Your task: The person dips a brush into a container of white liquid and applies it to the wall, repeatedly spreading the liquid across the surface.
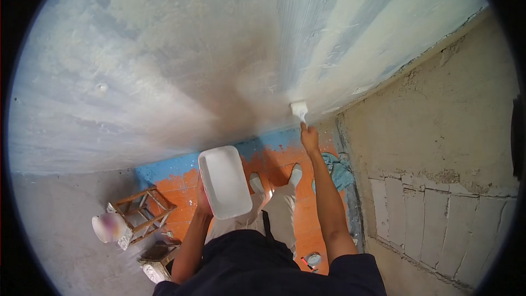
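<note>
My right hand [309, 136] is closed around the handle of a paint brush [299, 108], whose pale bristles are against the lower part of the whitish wall [219, 49]. Fingers of my left hand [203, 200] grip the left side of a white rectangular tray [226, 182], held in front of my body; part of that hand is hidden behind the tray. The tray's inside looks white, and I cannot make out how much paint it holds. Streaks of white over blue-grey show on the wall above the brush.
A wooden stool [145, 214] stands at the lower left, beside a white container [108, 227]. A teal cloth [338, 171] lies on the orange floor [181, 203] near the right wall [433, 131]. A small round can [313, 259] is near my right side.
</note>
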The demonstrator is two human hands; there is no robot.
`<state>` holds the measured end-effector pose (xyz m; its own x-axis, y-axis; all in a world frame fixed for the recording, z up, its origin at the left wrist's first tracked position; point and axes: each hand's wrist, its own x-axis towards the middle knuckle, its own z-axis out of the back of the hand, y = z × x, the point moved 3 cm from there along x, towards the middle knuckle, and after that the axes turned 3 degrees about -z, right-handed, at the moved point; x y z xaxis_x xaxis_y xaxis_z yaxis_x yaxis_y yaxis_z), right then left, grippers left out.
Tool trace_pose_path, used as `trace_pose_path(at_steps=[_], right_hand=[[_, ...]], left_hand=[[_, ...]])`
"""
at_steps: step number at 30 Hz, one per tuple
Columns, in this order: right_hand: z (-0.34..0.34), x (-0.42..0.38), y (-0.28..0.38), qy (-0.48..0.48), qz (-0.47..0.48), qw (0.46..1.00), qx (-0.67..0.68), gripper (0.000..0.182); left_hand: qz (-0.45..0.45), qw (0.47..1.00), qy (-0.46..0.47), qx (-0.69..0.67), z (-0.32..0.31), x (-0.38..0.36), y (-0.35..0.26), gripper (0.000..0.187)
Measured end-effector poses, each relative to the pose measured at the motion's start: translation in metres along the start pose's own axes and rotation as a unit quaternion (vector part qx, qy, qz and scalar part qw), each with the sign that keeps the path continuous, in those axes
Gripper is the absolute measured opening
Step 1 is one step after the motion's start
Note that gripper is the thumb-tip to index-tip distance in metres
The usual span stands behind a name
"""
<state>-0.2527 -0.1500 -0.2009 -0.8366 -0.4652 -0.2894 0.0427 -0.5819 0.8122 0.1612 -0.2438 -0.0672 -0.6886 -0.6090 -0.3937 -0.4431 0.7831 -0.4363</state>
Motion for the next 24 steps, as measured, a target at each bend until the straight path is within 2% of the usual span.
trace_pose_path(at_steps=[2,4,8,11,12,13,15,17,19,21,22,24], right_hand=[[0.046,-0.040,0.080,0.030,0.013,0.996,0.078,0.048],[0.085,-0.094,0.145,0.058,0.029,0.971,0.232,0.043],[0.143,-0.198,0.228,0.113,0.082,0.962,0.236,0.033],[0.173,-0.253,0.247,0.136,0.166,0.970,0.115,0.027],[0.180,-0.265,0.249,0.133,0.202,0.968,0.064,0.026],[0.187,-0.276,0.253,0.129,0.239,0.962,0.013,0.025],[0.190,-0.293,0.258,0.122,0.241,0.963,-0.019,0.022],[0.188,-0.306,0.258,0.111,0.240,0.964,-0.015,0.019],[0.183,-0.313,0.259,0.109,0.231,0.967,0.008,0.012],[0.174,-0.315,0.268,0.091,0.259,0.962,0.018,0.013],[0.180,-0.313,0.270,0.139,0.249,0.957,-0.046,0.026],[0.189,-0.308,0.271,0.181,0.286,0.930,-0.145,0.028]], left_hand=[[-0.001,1.000,0.010,-0.010,-0.002,0.002,-0.001,0.063],[-0.004,0.999,0.029,-0.028,-0.006,0.007,-0.001,0.063],[0.010,0.989,0.111,-0.098,-0.008,0.029,0.009,0.063],[0.095,0.948,0.213,-0.216,-0.051,0.035,0.028,0.072],[0.126,0.932,0.232,-0.247,-0.102,0.017,0.019,0.079],[0.153,0.924,0.232,-0.262,-0.114,0.012,0.020,0.083],[0.204,0.917,0.207,-0.275,-0.115,0.012,0.029,0.087],[0.196,0.909,0.249,-0.271,-0.132,0.006,0.032,0.084],[0.123,0.880,0.375,-0.263,-0.165,-0.003,0.031,0.076],[0.044,0.974,0.216,-0.059,-0.145,-0.001,0.035,0.072],[0.008,0.991,0.124,0.047,-0.138,-0.004,0.032,0.070],[0.026,0.993,0.117,0.007,-0.141,-0.012,0.034,0.066]])
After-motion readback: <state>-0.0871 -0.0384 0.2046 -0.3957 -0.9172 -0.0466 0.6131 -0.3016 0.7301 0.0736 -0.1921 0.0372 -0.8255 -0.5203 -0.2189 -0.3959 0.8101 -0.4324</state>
